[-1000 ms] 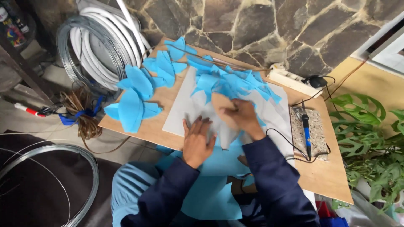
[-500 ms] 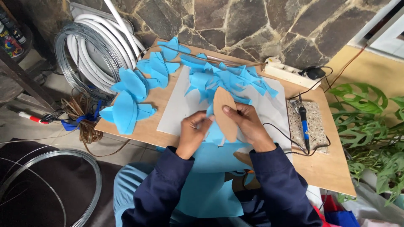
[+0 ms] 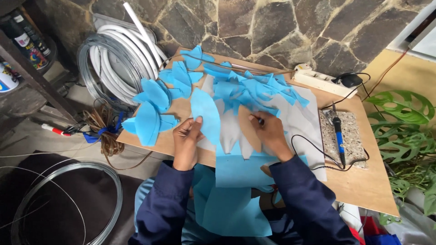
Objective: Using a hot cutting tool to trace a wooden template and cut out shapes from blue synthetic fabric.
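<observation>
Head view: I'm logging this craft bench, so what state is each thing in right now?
Left hand: holds the blue leaf-shaped piece by its lower edge.
Blue leaf-shaped piece: cut out, lifted off the sheet.
Right hand: grip closed on a thin tool, pressed on the blue fabric sheet.
Blue fabric sheet: flat, leaf shapes cut from it.
Cut blue pieces: piled at the board's left.
Soldering iron: lying on the stone tile, corded.
Power strip: one plug in.
</observation>
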